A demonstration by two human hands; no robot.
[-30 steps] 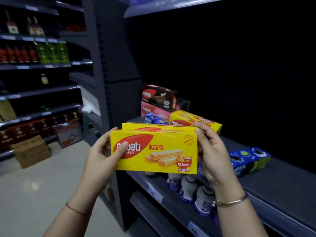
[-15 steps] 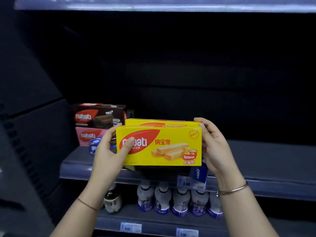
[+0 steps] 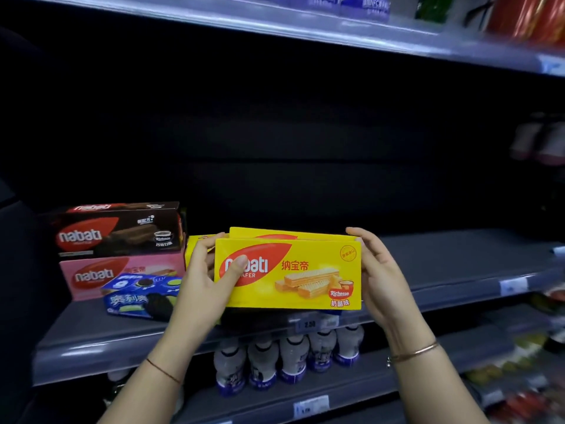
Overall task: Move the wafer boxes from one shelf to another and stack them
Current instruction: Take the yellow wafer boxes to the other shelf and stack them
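I hold a yellow wafer box upright between both hands, above the front edge of the grey shelf. My left hand grips its left end with the thumb across the red logo. My right hand holds its right end. Behind my left hand a second yellow wafer box lies on the shelf, mostly hidden. To the left a brown wafer box is stacked on a pink wafer box.
A blue cookie pack leans in front of the pink box. White bottles stand in a row on the shelf below. Another shelf with goods runs overhead. More bottles stand at the far right.
The view has turned from the aisle to face the shelf. The yellow box, still held by both hands, is now closer to the shelf, beside the stacked boxes.
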